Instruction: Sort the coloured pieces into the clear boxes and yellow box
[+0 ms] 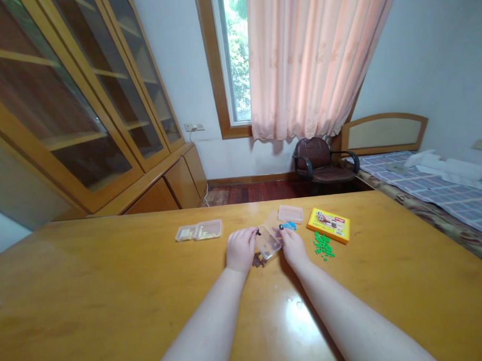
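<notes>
Between my hands a small clear plastic box (268, 244) is tilted just above the table, its lid swung open at the back. My left hand (241, 250) pinches the box's left edge with its fingers closed. On the opposite side, my right hand (294, 247) grips the right edge. A small heap of brown pieces (258, 260) lies under the box's front left, partly covered by it. Some dark bits seem to be inside the box, too blurred to make out. Small blue pieces (290, 225) lie just behind my right hand.
Green pieces (323, 246) are scattered right of my right hand, before a yellow box (329, 226) with printed pictures. A clear case (290, 214) rests behind the blue pieces. An open clear case (208, 229) with pale pieces lies left on the wooden table (110, 290).
</notes>
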Available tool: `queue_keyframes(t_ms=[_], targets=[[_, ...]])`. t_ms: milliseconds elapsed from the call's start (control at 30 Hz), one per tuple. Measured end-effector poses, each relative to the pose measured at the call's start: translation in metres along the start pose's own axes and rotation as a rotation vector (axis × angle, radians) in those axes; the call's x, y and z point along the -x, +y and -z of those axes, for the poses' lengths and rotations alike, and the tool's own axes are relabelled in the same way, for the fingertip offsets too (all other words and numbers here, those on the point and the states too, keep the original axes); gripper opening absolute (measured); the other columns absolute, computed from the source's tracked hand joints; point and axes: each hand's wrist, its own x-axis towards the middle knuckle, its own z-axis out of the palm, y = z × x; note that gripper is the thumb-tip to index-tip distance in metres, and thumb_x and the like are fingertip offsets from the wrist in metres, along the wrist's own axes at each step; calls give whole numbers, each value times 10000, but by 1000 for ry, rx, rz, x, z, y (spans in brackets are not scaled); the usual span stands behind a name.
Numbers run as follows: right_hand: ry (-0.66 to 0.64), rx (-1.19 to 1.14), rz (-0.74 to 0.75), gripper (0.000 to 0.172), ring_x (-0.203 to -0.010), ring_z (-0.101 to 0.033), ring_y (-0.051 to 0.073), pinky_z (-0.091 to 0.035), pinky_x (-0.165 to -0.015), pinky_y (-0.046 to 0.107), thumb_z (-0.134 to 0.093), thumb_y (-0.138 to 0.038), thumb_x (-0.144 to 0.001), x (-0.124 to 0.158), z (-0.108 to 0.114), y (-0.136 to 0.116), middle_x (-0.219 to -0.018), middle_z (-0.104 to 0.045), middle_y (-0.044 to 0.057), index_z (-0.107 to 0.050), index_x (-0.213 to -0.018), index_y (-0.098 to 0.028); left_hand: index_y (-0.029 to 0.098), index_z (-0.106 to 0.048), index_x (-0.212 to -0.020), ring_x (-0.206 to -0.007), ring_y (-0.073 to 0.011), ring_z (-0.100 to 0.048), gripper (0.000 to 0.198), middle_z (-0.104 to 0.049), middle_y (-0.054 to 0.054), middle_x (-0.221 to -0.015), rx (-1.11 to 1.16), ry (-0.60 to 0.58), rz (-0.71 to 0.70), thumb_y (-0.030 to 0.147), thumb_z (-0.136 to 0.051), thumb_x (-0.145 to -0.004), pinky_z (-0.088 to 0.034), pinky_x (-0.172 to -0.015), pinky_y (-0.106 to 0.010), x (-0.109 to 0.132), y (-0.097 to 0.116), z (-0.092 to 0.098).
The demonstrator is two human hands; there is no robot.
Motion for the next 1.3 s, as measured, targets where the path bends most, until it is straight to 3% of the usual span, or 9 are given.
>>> queue_keyframes(t_ms=[133,233,367,500,633,800,967,1300], targets=[[64,-72,-32,411,-615,-575,182,-414,-526,270,-483,-480,-698,-3,3,5,-782,-674,77,-656,-830,-131,215,-451,-1196,-924,-152,-546,360,-568,-54,-1132,28,11,53,249,-441,-838,-387,-855,-302,-2,0,-6],[149,-100,-43,422,-507,-530,154,-376,-464,258,-454,-464,-727,-6,7,7,-673,-655,51,-641,-892,-123,212,-521,-1095,-887,-150,-546,276,-593,-44,-1057,30,-17,88,259,-433,-837,-391,-832,-297,-3,-1,-6],[223,-127,-94,436,-395,-451,134,-333,-415,259,-431,-429,-751,-8,10,4,-519,-592,14,-619,-973,-104,239,-627,-881,-855,-159,-538,189,-631,-14,-881,-16,-215,-11,249,-450,-816,-385,-794,-305,-1,2,-5],[244,-123,-108,435,-374,-432,132,-318,-402,263,-431,-414,-749,-8,9,2,-489,-575,11,-621,-974,-93,252,-659,-896,-907,-172,-513,229,-623,-29,-952,-59,-313,-136,217,-462,-786,-352,-839,-332,3,9,-3],[241,-127,-120,444,-375,-431,129,-317,-404,259,-429,-419,-745,-9,9,3,-485,-569,11,-618,-982,-94,258,-665,-909,-907,-184,-509,260,-627,-26,-955,-89,-367,-167,175,-496,-729,-349,-846,-343,5,10,-1],[228,-124,-130,482,-373,-437,137,-320,-405,269,-425,-447,-737,-9,9,4,-485,-576,18,-614,-1006,-94,265,-647,-956,-903,-187,-511,273,-629,-35,-940,-133,-349,-80,178,-478,-760,-350,-831,-338,3,2,-5],[219,-121,-119,502,-383,-452,142,-319,-408,267,-414,-457,-737,-10,8,6,-484,-578,17,-613,-1012,-88,256,-655,-814,-860,-170,-515,150,-627,-23,-856,-163,-340,49,255,-508,-784,-345,-787,-305,-1,-11,-10],[195,-166,-129,432,-456,-515,160,-363,-450,273,-431,-409,-720,-9,9,6,-588,-638,38,-623,-958,-104,228,-618,-759,-801,-166,-527,78,-631,-11,-805,-182,-305,133,265,-549,-761,-355,-714,-277,-2,-21,-14]])
